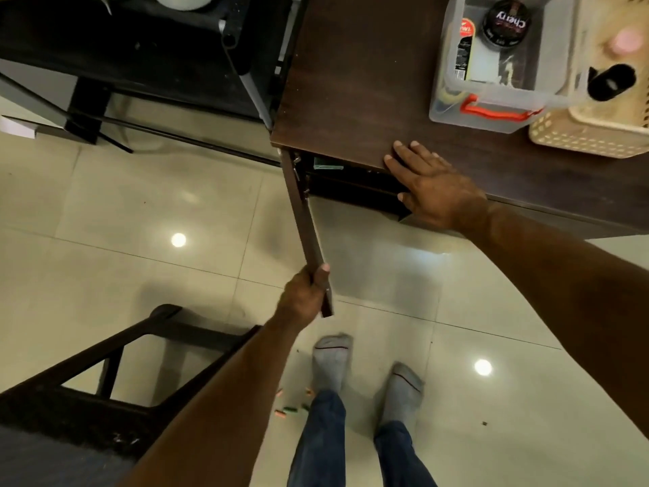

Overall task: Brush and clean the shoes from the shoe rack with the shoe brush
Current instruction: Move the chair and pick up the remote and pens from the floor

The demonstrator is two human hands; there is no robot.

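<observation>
We stand in grey socks (332, 356) on a glossy pale tiled floor (123, 212), looking straight down at a dark brown wooden shoe rack (361, 75), a low cabinet whose flat top shows a faint wood grain. Our left hand (305, 297) is closed around the outer edge of its door (309, 233), a thin dark panel swung out toward us and seen edge-on. Our right hand (432, 186) lies flat with fingers spread on the front edge of the cabinet top, gripping nothing. Through the opened front we see only a dark interior with a shelf edge and a small pale greenish item; no shoes can be made out there. On the cabinet top, toward the far right, sits a clear plastic box (491, 110) with a red handle, holding a round black tin of polish (505, 24) and a tube beside it. Touching that box on the right is a cream lattice basket (590, 135) with a dark object inside; we cannot tell whether it is the brush. A dark wooden stool (116, 374) stands at our left.
</observation>
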